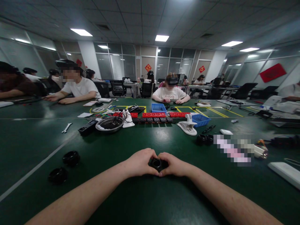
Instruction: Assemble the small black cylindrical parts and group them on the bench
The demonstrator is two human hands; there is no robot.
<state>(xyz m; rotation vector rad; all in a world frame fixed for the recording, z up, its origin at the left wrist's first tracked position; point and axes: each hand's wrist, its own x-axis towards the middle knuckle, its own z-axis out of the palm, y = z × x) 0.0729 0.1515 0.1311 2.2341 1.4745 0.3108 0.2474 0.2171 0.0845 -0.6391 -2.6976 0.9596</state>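
A small black round part with a ring-shaped opening rests on the green table right in front of me. My left hand grips its left side and my right hand grips its right side, fingers curled around it. Most of the part is hidden by my fingers. Two more black round parts lie apart on the table to my left.
Further back stand a metal bowl, a white clamp-like tool, blue bins, red and black blocks, a wrench and black caps. A white flat object lies at right. Other people sit across the tables.
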